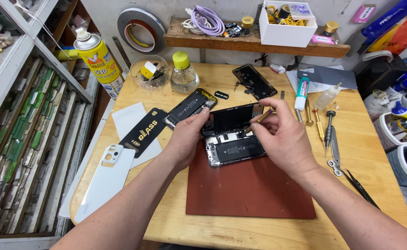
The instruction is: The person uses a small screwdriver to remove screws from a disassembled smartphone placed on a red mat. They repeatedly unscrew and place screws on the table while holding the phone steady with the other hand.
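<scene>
Rust-brown mat (249,190): flat, matte rectangle on the pale wooden bench (365,153), nearest the viewer.
Opened smartphone (233,150): lies on the mat's far edge, black battery and bare metal frame showing.
Screen panel (231,119): glossy black, tilted up from the phone's far side.
Left hand (187,139): fingers pinched on the panel's left edge, propping it.
Right hand (282,134): closed around a thin brass-tipped screwdriver (261,117) aimed at the hinge area.
Risk: I judge a slip of the tip could gouge a flex cable; lifting the panel further could tear it.
Behind: second phone chassis (189,107), clear bottle with yellow cap (183,73).
</scene>
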